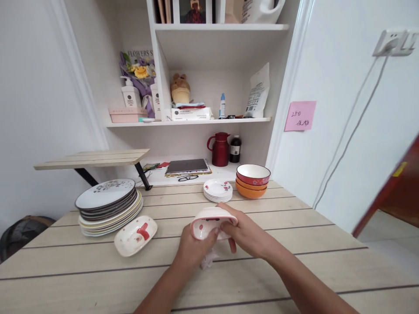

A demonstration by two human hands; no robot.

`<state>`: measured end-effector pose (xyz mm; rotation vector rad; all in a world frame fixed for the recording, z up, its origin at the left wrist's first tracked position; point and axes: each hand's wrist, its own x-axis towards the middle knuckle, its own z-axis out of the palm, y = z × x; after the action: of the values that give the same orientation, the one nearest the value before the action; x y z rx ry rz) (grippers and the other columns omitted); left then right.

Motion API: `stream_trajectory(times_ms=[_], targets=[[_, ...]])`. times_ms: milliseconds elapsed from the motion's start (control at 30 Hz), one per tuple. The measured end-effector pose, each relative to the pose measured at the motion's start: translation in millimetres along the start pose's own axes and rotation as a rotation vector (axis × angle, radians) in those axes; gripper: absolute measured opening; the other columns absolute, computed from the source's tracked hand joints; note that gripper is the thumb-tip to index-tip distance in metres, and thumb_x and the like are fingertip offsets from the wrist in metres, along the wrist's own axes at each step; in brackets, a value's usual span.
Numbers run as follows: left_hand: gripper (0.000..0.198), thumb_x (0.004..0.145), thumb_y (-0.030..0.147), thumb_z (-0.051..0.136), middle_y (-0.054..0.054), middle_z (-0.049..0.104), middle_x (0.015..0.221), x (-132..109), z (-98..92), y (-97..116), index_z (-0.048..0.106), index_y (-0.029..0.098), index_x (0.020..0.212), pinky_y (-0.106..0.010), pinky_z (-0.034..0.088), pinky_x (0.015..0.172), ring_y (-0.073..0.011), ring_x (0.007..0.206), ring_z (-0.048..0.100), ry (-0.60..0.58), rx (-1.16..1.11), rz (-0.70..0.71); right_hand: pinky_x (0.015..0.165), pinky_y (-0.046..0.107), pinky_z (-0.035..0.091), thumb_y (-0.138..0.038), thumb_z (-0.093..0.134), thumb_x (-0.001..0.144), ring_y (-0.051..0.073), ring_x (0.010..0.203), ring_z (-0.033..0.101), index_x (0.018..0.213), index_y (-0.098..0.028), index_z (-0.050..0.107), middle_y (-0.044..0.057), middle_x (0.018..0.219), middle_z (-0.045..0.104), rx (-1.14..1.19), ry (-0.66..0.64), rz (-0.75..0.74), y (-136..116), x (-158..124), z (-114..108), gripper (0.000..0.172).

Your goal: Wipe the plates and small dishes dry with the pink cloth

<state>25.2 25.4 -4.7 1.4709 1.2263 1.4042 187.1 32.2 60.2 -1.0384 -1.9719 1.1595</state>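
Both hands hold one white-and-red dish (203, 226), tilted with its hollow facing the person: the left hand (196, 244) grips its near left side, thumb along the inner wall, and the right hand (245, 231) curls round the other end. A crumpled pale tissue or cloth (207, 261) hangs just under the left hand; which fingers pinch it, I cannot tell. Handling and turning this dish looks to be the step in hand, perhaps with wiping. Left of the left hand lies a similar dish (131, 241), touching or nearly touching a tall plate stack (106, 196); beyond the right hand stand small plates (218, 188) and stacked bowls (252, 190). The next move seems to call for one secure hold on smooth glaze, freeing the other hand.
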Motion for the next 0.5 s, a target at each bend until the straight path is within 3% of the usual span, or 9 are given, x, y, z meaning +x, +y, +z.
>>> stream_trajectory(times_ms=[300, 500], targets=[[0.039, 0.057, 0.033, 0.081, -0.007, 0.072, 0.089, -4.1, 2.2, 4.1, 0.068, 0.021, 0.092, -0.033, 0.048, 0.084, -0.0271, 0.093, 0.062, 0.065, -0.214, -0.077, 0.039, 0.019, 0.033, -0.015, 0.042, 0.076, 0.006, 0.037, 0.049, 0.079, -0.021, 0.050, -0.003, 0.072, 0.057, -0.142, 0.066, 0.045, 4.9, -3.0, -7.9, 0.011], [0.044, 0.067, 0.039, 0.074, -0.008, 0.070, 0.093, -2.2, 2.6, 1.2, 0.064, 0.020, 0.105, -0.034, 0.048, 0.083, -0.0248, 0.089, 0.063, 0.011, -0.067, -0.046, 0.034, 0.018, 0.032, -0.016, 0.043, 0.072, 0.007, 0.038, 0.051, 0.083, -0.020, 0.056, -0.001, 0.075, 0.061, -0.002, 0.068, 0.072, 2.8, -0.7, -6.2, 0.018]])
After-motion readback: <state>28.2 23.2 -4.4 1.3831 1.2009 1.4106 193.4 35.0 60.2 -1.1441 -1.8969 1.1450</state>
